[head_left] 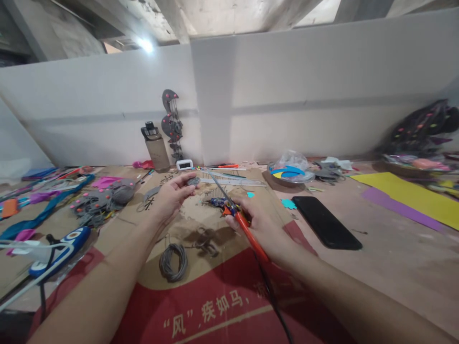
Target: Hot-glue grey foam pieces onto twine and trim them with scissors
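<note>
My left hand (pixel 176 195) pinches a small grey piece (pixel 194 181) between thumb and fingertips, above the cardboard. My right hand (pixel 258 222) is closed round a red-handled tool (pixel 252 239) with a long thin shaft pointing up and left toward the left hand. Its exact kind is unclear. A black cord (pixel 274 298) runs down from below that hand. Behind the hands lies a clear ruler (pixel 233 182). In front of them, a coil of grey cord (pixel 173 263) rests on the red-and-tan cardboard (pixel 211 282), beside a blurred loose grey bundle (pixel 206 242).
A black phone (pixel 326 222) lies on the right, near yellow paper (pixel 412 196). At the back stand a water bottle (pixel 157 148) and a small white digital clock (pixel 184 165). Grey pieces with pink dots (pixel 103 200) and a blue power strip (pixel 59 252) sit on the left.
</note>
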A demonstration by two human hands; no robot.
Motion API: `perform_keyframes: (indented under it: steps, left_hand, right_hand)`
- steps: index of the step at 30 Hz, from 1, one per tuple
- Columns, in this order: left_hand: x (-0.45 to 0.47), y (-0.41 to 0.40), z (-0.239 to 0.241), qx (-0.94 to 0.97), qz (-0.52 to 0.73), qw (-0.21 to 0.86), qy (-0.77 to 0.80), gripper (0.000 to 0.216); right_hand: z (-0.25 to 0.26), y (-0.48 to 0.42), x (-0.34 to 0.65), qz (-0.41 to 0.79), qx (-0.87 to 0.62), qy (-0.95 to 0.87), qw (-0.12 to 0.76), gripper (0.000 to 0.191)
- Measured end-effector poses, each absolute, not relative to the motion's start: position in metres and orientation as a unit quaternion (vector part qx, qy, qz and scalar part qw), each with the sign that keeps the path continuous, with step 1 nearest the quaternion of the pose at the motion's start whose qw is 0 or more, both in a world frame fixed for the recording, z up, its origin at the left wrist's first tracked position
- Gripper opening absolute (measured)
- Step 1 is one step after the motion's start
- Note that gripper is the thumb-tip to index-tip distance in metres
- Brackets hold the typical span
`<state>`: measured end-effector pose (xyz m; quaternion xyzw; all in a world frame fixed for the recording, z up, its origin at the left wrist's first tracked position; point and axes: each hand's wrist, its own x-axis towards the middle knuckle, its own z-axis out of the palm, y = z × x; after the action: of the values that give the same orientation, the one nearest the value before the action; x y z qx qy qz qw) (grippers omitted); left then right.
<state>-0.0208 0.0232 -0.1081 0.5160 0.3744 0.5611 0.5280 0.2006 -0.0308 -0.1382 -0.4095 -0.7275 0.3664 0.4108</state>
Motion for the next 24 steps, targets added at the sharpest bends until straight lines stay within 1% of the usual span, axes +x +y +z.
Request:
perform_keyframes:
  steps: [2,7,13,16,20,22,24]
  left_hand:
    - [-0.020,0.022,-0.108,0.530,0.563,0.513,0.372,0.045]
    - [-0.018,0.021,-0.110,0.537,0.570,0.490,0.383,0.045]
    - [-0.010,0.017,-0.110,0.541,0.553,0.488,0.404,0.040]
    - [-0.007,0.016,-0.112,0.552,0.554,0.475,0.404,0.039]
    - [-0.003,0.011,-0.114,0.570,0.566,0.451,0.388,0.046]
    - [0.000,0.008,-0.112,0.568,0.572,0.454,0.380,0.052]
    - [0.002,0.004,-0.109,0.560,0.573,0.465,0.376,0.052]
  right_hand:
    - [-0.137,-0.033,0.200,0.383,-0.396,-0.727,0.410,0.048]
    - [-0.131,-0.036,0.201,0.351,-0.391,-0.745,0.412,0.049]
    - [-0.129,-0.036,0.204,0.404,-0.402,-0.728,0.381,0.044]
    - [-0.129,-0.035,0.204,0.401,-0.412,-0.732,0.366,0.043]
    - [-0.131,-0.034,0.205,0.367,-0.425,-0.739,0.372,0.043]
    - [-0.134,-0.034,0.205,0.365,-0.431,-0.741,0.365,0.043]
    - [-0.136,-0.034,0.204,0.369,-0.431,-0.742,0.358,0.044]
